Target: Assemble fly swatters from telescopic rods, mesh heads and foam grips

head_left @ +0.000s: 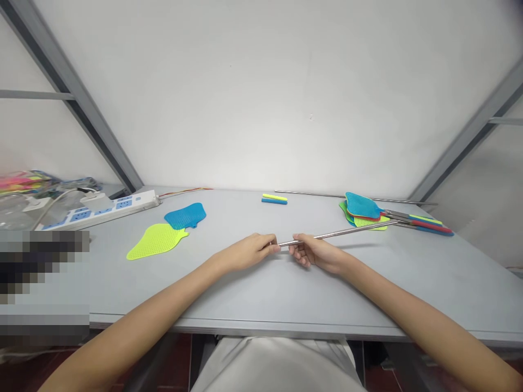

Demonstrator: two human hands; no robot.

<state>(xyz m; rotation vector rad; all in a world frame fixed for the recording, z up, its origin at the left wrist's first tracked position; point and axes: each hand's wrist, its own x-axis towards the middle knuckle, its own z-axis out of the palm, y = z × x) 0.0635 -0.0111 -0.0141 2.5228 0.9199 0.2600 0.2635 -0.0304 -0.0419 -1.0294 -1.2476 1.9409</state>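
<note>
A thin metal rod (351, 232) slants above the table between my hands, its far end rising to the right. My left hand (257, 247) pinches the rod's near end. Farther along, my right hand (310, 251) has its thumb and fingers closed around the same rod. To the left lie two loose fly swatter heads, one blue (186, 216) and one yellow-green (157, 241), partly overlapping. Beyond my hands rest a yellow handle sleeve (274, 196) and a blue handle sleeve (274, 201), side by side.
Whole fly swatters (363, 206) are stacked at the right, handles pointing right. Another metal rod (314, 194) lies along the wall. A white power strip (139, 200) with plugs and cables sits at the left, near a colourful bundle (28, 181). The grey table (261, 305) ends in front of me.
</note>
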